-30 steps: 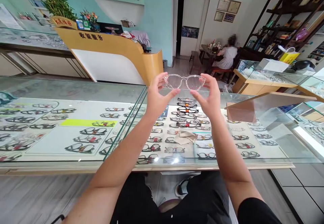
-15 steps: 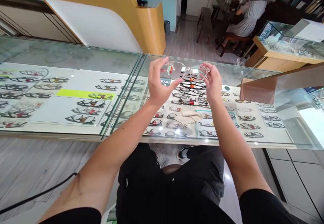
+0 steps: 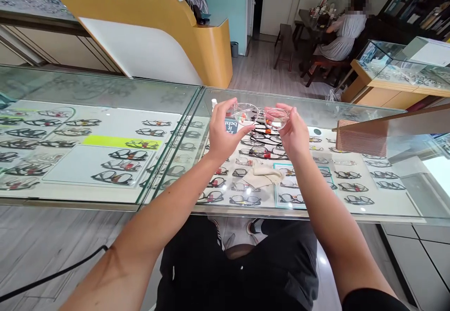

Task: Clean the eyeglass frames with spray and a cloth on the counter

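Clear-framed eyeglasses [image 3: 260,113] are held up above the glass counter between both hands. My left hand [image 3: 225,130] is closed on the left end of the frame, thumb below and fingers above. On the other end, my right hand [image 3: 294,132] grips the rim near the hinge. Thin temple lines show across the lenses, though how far each temple is folded I cannot tell. Under the hands, a cream cloth [image 3: 263,175] lies crumpled on the counter top. Rows of eyeglasses, among them a black pair [image 3: 246,200], are displayed beneath the glass.
The glass display counter [image 3: 172,208] runs across in front of me, with a joint left of my hands. A ribbed reddish-brown block [image 3: 362,138] stands at the right. Behind are a yellow-brown cashier desk [image 3: 213,53] and a seated person [image 3: 348,32] at a table.
The view has tilted up, showing more of the cashier desk. The eyeglasses have turned in my hands, with temple lines now crossing the lenses. My right hand's fingers have shifted along the frame.
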The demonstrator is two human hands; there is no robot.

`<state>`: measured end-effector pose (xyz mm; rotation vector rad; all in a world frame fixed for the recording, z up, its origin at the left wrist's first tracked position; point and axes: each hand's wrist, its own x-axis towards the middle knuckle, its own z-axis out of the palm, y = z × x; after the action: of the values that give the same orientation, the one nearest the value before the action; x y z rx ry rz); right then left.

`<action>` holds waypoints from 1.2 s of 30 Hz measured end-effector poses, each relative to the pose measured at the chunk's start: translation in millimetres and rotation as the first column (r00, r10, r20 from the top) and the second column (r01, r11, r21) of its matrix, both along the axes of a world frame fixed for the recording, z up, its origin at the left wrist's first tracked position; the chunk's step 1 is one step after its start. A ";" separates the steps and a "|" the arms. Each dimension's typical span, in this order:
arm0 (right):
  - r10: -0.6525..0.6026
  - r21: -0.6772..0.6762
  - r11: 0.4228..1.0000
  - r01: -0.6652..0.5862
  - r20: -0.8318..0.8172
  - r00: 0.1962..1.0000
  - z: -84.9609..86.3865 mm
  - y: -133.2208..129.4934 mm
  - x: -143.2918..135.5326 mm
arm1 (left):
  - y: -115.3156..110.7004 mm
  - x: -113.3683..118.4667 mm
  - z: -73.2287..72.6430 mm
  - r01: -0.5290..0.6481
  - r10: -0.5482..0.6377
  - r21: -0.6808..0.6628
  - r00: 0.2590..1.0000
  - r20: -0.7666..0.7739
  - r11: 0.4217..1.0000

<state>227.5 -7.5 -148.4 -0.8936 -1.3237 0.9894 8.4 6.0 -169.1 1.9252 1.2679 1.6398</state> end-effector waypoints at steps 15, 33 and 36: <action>-0.144 0.294 0.956 -0.006 0.488 0.861 28.0 -18.2 22.0 | -3.1 -8.9 16.4 0.153 -0.134 0.070 0.965 -0.225 0.986; 0.126 0.153 0.970 -0.191 0.358 0.925 30.1 -19.3 26.1 | -19.9 -10.2 28.7 0.315 -0.263 0.249 0.939 -0.221 0.916; 0.300 -0.040 0.953 -0.299 0.226 0.927 29.5 -20.2 26.5 | -21.9 -11.9 29.5 0.398 -0.384 0.154 0.917 -0.114 0.905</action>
<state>253.9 -27.6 -118.9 -0.8431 -1.6928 1.1491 -3.5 -15.9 -139.5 2.1943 0.7123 1.5134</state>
